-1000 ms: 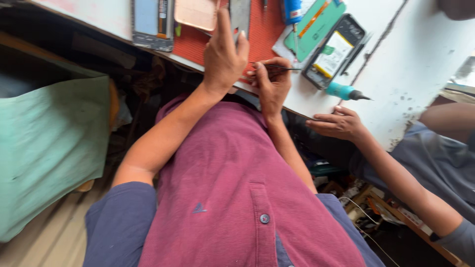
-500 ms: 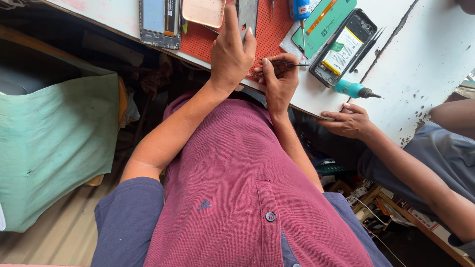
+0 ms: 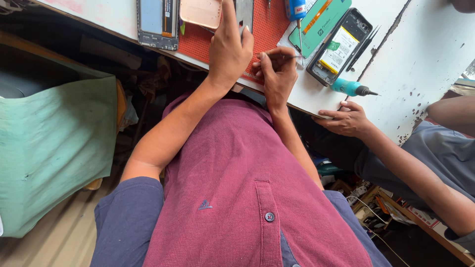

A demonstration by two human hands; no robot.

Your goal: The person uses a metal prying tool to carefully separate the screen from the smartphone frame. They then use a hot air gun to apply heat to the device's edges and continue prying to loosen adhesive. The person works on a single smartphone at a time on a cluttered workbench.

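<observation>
My left hand (image 3: 227,49) rests fingers-down on a grey phone part (image 3: 244,14) lying on the red work mat (image 3: 267,29). Beside it, my right hand (image 3: 278,74) pinches thin metal tweezers (image 3: 287,57) whose tips point right over the mat's edge. Both forearms reach up from my maroon shirt to the white table (image 3: 425,59). What lies under my left palm is hidden.
An opened phone with its battery showing (image 3: 339,47), a green pad (image 3: 316,22), a blue screwdriver (image 3: 296,9), a teal driver (image 3: 351,88), a phone frame (image 3: 158,22) and a pink cover (image 3: 200,12) lie on the table. A co-worker's hand (image 3: 346,119) grips the table edge. Green cloth (image 3: 54,148) hangs at left.
The view has drifted slightly. My hands stay in the same place on the mat, and the co-worker's hand stays at the table edge.
</observation>
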